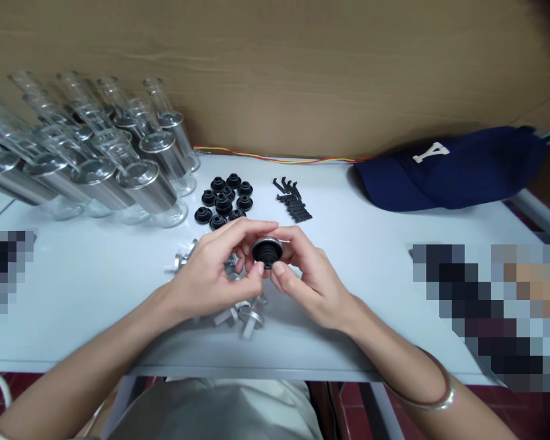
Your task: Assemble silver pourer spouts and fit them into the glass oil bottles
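Between my two hands is a bottle stopper (267,250) with black ribbed rubber and a silvery metal rim, its ribbed end facing me. My left hand (224,263) pinches it from the left with thumb and fingers. From the other side my right hand (309,275) grips it too, thumb low on the rubber. Under and behind my left hand lie several metal pourer tops (251,318) with pale tips, partly covered by the hand. Just beyond my fingers sits a cluster of black rubber stoppers (223,203). Small black hooked clips (296,201) lie to their right.
Several glass bottles with metal sleeves (153,183) stand at the back left. A navy cap (453,168) lies at the back right. Red and yellow wires (275,160) run along the cardboard wall (275,73) behind the white table (348,256). Blurred patches cover both sides.
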The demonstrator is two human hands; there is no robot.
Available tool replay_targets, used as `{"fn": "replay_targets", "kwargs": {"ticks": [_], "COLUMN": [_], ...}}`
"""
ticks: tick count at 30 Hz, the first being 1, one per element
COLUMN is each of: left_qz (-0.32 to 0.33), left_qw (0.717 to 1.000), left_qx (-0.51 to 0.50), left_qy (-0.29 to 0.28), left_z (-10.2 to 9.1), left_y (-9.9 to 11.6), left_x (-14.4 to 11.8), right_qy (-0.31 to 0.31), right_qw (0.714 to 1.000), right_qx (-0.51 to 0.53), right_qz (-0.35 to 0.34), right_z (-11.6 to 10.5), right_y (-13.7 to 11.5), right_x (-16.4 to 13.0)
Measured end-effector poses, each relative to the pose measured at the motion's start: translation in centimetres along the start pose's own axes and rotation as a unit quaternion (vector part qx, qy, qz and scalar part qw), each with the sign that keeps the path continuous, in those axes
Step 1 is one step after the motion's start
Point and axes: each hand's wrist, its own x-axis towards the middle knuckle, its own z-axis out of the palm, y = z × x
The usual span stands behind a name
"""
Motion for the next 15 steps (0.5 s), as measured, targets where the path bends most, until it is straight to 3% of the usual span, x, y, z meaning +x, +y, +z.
{"fn": "replay_targets", "kwargs": {"ticks": [7,11,15], "left_qz": [-0.001,0.022,0.087], "left_qw": [1.0,0.998,0.988], "left_qx": [0.007,0.035,0.108], "left_qy": [0.009,0.056,0.074], "left_z": [0.2,0.5,0.3], "left_y": [-0.4,-1.0,-0.8], "left_x": [-0.3,-0.5,-0.2], "right_qy": [0.001,0.06,0.113], "right_qw": [0.999,0.985,0.965], "right_qx": [-0.041,-0.139,-0.183], "right_qz": [-0.01,-0.086,-0.151], "right_z": [-0.5,-1.0,-1.2], "right_y": [-0.2,-0.6,-0.6], "right_x": [0.6,1.0,0.9]}}
